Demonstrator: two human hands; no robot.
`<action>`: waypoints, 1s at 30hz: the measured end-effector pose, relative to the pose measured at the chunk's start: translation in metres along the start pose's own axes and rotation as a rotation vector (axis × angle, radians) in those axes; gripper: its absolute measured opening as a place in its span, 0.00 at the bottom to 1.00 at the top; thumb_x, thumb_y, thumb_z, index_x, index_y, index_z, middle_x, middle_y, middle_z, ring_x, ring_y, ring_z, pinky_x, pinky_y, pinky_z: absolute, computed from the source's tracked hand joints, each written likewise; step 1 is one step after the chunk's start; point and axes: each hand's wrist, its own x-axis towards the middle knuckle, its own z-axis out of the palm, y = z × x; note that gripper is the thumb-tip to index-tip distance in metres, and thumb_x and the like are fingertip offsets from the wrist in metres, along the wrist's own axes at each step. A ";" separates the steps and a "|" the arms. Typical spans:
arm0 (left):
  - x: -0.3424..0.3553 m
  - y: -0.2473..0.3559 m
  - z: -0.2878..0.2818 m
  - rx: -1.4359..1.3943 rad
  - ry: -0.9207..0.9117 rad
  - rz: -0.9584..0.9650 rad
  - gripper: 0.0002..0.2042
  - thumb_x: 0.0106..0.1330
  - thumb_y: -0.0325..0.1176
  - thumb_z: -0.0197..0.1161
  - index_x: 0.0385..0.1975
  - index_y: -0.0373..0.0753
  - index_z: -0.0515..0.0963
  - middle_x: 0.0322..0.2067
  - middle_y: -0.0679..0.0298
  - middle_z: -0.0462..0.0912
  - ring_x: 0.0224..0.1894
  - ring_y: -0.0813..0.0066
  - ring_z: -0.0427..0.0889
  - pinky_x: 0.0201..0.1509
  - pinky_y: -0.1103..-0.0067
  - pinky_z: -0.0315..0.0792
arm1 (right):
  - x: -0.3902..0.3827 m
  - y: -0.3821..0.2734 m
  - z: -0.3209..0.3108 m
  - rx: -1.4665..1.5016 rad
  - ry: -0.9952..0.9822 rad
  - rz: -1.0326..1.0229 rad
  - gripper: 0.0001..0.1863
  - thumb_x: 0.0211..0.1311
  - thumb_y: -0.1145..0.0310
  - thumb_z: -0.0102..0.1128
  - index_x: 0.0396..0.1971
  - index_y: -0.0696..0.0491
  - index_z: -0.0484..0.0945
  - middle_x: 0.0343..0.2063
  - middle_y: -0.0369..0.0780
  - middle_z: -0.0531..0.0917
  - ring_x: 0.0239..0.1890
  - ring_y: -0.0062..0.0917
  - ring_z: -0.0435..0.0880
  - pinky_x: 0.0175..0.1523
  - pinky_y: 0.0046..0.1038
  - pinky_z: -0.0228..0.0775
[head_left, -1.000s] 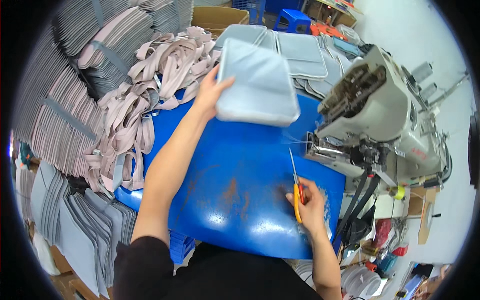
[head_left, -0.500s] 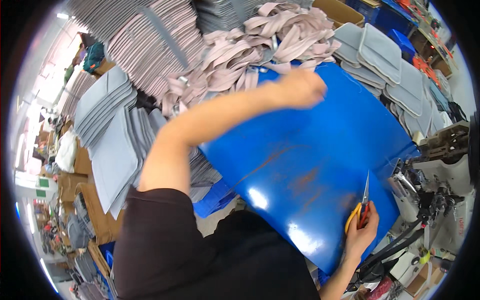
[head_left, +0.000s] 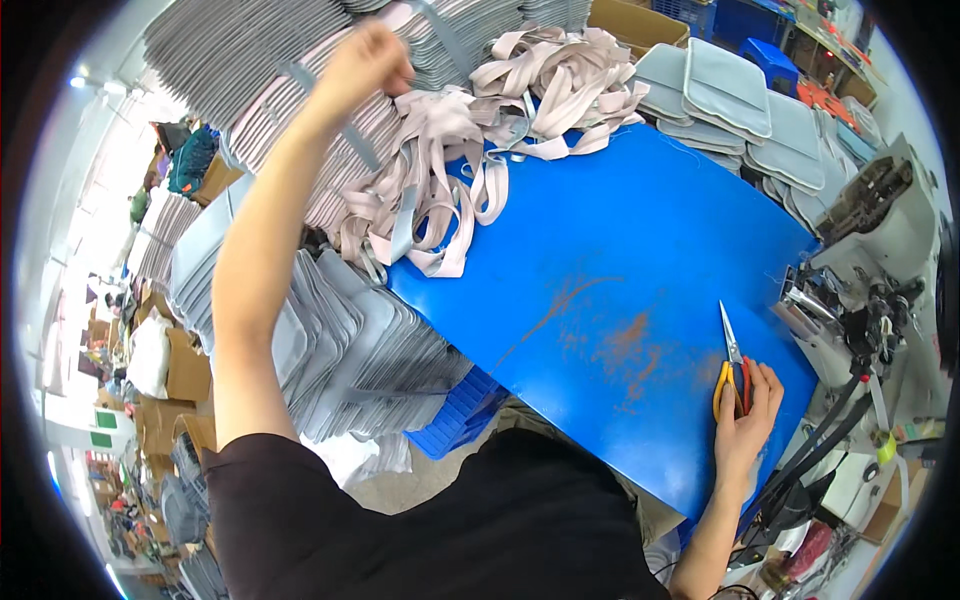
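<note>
My left hand (head_left: 368, 66), closed in a fist, is raised at the far left, beside a tangled heap of pale pink straps (head_left: 440, 130) with grey parts. Whatever the fist grips, if anything, is hidden. Several straps hang in loops from the heap onto the blue table (head_left: 640, 230). My right hand (head_left: 748, 415) is at the table's right side, its fingers wrapped round the handles of a pair of scissors (head_left: 731, 365). One handle is yellow-orange, the other red. The scissors' blades point away from me, close together.
Tall stacks of grey and pink padded pieces (head_left: 240, 60) stand behind the straps. More grey pieces (head_left: 340, 340) are piled left of the table, and others (head_left: 730, 90) at the far right. A sewing machine (head_left: 860, 260) borders the right edge. A blue crate (head_left: 460, 410) sits below.
My left hand has swung from above the table to the far left and up. Some straps now spill farther onto the table's left side. The right hand keeps the scissors, shifted slightly.
</note>
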 end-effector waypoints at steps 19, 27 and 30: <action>0.003 -0.162 0.060 0.862 0.256 -0.144 0.15 0.63 0.43 0.69 0.39 0.37 0.87 0.38 0.52 0.90 0.46 0.56 0.90 0.51 0.61 0.80 | -0.040 -0.022 -0.014 0.214 0.003 -0.002 0.22 0.63 0.77 0.69 0.58 0.56 0.80 0.58 0.47 0.78 0.62 0.42 0.78 0.66 0.38 0.70; 0.045 0.114 -0.050 -0.279 0.116 0.083 0.09 0.71 0.39 0.71 0.34 0.41 0.83 0.21 0.77 0.69 0.20 0.91 0.64 0.24 0.86 0.55 | -0.016 -0.063 0.005 0.319 -0.001 -0.026 0.21 0.62 0.77 0.69 0.56 0.56 0.82 0.56 0.47 0.80 0.60 0.41 0.80 0.66 0.37 0.70; 0.015 0.186 -0.034 -0.304 0.021 0.118 0.09 0.75 0.37 0.64 0.40 0.38 0.79 0.24 0.70 0.76 0.19 0.78 0.76 0.24 0.82 0.71 | -0.005 -0.080 0.009 0.380 0.002 -0.048 0.21 0.61 0.77 0.70 0.55 0.55 0.83 0.54 0.46 0.82 0.57 0.39 0.82 0.62 0.36 0.73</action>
